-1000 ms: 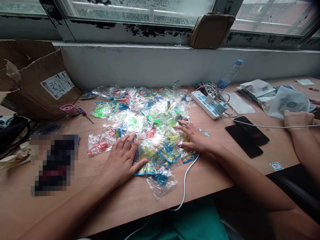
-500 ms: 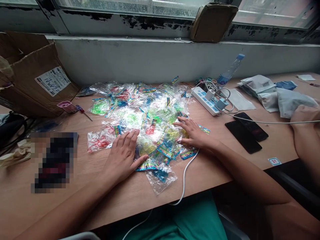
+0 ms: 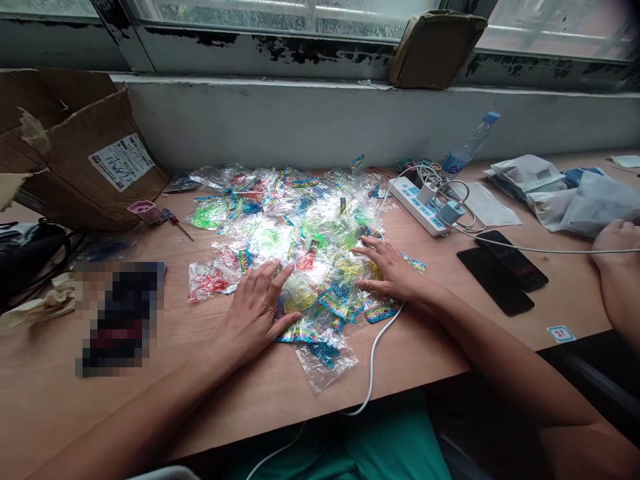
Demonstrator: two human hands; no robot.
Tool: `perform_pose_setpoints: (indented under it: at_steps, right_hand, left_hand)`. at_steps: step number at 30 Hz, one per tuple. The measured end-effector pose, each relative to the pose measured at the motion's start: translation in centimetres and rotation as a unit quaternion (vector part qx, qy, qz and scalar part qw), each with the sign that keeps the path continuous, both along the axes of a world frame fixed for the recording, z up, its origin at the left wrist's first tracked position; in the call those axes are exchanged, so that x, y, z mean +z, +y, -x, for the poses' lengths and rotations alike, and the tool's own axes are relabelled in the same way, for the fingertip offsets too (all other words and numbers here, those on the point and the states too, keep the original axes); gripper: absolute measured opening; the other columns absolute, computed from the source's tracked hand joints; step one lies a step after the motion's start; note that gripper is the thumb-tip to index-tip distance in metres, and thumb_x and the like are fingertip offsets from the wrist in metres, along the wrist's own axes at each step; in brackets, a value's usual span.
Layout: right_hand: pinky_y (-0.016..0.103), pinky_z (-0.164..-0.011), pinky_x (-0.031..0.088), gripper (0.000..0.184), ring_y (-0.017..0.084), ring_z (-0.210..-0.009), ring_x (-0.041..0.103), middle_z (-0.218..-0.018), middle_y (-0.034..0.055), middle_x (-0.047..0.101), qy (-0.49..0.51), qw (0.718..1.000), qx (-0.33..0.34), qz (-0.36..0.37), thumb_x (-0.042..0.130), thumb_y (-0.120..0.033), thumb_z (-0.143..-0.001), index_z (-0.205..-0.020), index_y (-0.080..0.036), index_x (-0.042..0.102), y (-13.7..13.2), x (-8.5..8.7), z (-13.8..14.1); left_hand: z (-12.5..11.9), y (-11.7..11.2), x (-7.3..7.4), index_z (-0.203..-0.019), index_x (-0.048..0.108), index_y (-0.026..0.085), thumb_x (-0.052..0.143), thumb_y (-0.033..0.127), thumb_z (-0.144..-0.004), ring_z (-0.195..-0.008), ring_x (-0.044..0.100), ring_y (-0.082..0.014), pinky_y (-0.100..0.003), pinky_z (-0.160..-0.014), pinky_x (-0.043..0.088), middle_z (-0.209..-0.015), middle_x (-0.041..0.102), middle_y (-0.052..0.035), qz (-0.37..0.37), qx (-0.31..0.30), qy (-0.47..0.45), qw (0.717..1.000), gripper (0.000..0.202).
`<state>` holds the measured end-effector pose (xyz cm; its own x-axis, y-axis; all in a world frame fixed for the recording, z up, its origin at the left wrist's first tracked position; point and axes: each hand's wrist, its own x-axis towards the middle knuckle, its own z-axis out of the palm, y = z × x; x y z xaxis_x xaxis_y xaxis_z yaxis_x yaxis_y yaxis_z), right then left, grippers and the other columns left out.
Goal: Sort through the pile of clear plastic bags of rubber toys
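A heap of small clear plastic packets (image 3: pixel 295 227) with coloured contents and bright header cards covers the middle of the wooden table (image 3: pixel 60 407). My left hand (image 3: pixel 255 310) lies flat on the near left side of the heap, fingers stretched out and spread. My right hand (image 3: pixel 393 270) rests flat on the near right side, fingers apart over yellow and blue packets. Neither hand grips a packet. One packet with blue contents (image 3: pixel 325 353) lies nearest me, apart from both hands.
A torn cardboard box (image 3: pixel 75 153) stands at the left, a small screwdriver (image 3: pixel 175 223) beside it. A white power strip (image 3: pixel 417 203) with chargers, a water bottle (image 3: pixel 467 147), two dark phones (image 3: pixel 503 277) and grey bags (image 3: pixel 575 193) lie right. Another person's hand (image 3: pixel 617 240) rests at far right. A white cable (image 3: pixel 373 360) hangs over the front edge.
My hands stay spread on the heap, hardly shifted. The other person's hand at the far right has let go of the grey bag and lies lower on the table.
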<state>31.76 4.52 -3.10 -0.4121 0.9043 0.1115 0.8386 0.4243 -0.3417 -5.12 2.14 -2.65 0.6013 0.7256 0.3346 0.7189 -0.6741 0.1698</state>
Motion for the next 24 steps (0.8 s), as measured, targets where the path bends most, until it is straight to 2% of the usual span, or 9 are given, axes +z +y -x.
perform_pose_setpoints:
  at_steps: [3, 9, 15, 20, 24]
  right_hand:
    - [0.065, -0.130, 0.025, 0.070, 0.036, -0.161, 0.030, -0.171, 0.0144, 0.035, 0.002, 1.000, 0.000, 0.000, 0.061, -0.067, -0.095, -0.155, -0.033, 0.045, 0.0, -0.1, 0.1]
    - [0.063, -0.130, 0.026, 0.072, 0.036, -0.161, 0.031, -0.170, 0.0149, 0.035, -0.005, 1.000, -0.002, -0.005, 0.062, -0.068, -0.095, -0.155, -0.031, 0.046, 0.0, -0.1, 0.1]
    - [0.063, -0.130, 0.028, 0.070, 0.036, -0.159, 0.034, -0.169, 0.0141, 0.037, -0.001, 1.000, 0.003, -0.017, 0.061, -0.069, -0.095, -0.154, -0.033, 0.048, 0.0, -0.2, 0.2]
    - [0.063, -0.131, 0.024, 0.071, 0.036, -0.162, 0.029, -0.170, 0.0150, 0.036, 0.003, 1.000, -0.002, -0.004, 0.062, -0.067, -0.095, -0.155, -0.032, 0.047, -0.1, 0.2, 0.1]
    - [0.064, -0.132, 0.022, 0.075, 0.037, -0.163, 0.028, -0.172, 0.0165, 0.033, -0.006, 1.000, -0.001, 0.019, 0.064, -0.066, -0.095, -0.157, -0.029, 0.046, 0.0, 0.8, 0.0]
  left_hand:
    - [0.1, -0.1, 0.2, -0.164, 0.020, 0.029, 0.063, 0.048, -0.101, -0.152, 0.037, -0.0382, -0.061, -0.124, 0.037, -0.164, 0.036, -0.0181, 0.001, -0.008, -0.029, 1.000, 0.078]
    - [0.4, -0.3, 0.7, -0.141, 0.039, 0.025, 0.069, 0.039, -0.098, -0.150, 0.041, -0.0351, -0.057, -0.119, 0.047, -0.161, 0.034, -0.0178, -0.009, -0.023, -0.079, 0.997, 0.054]
    - [0.1, -0.4, 1.3, -0.120, 0.049, 0.026, 0.065, 0.029, -0.101, -0.142, 0.049, -0.0318, -0.053, -0.115, 0.053, -0.158, 0.037, -0.0139, -0.021, -0.034, -0.055, 0.998, 0.025]
    - [0.2, -0.1, 1.8, -0.120, 0.052, 0.025, 0.068, 0.031, -0.100, -0.141, 0.049, -0.0326, -0.054, -0.114, 0.052, -0.155, 0.040, -0.0135, -0.025, -0.043, -0.047, 0.998, 0.026]
    - [0.1, 0.3, 2.0, -0.129, 0.050, 0.026, 0.070, 0.033, -0.099, -0.143, 0.048, -0.0325, -0.055, -0.117, 0.050, -0.153, 0.043, -0.0135, -0.023, -0.048, -0.075, 0.996, 0.037]
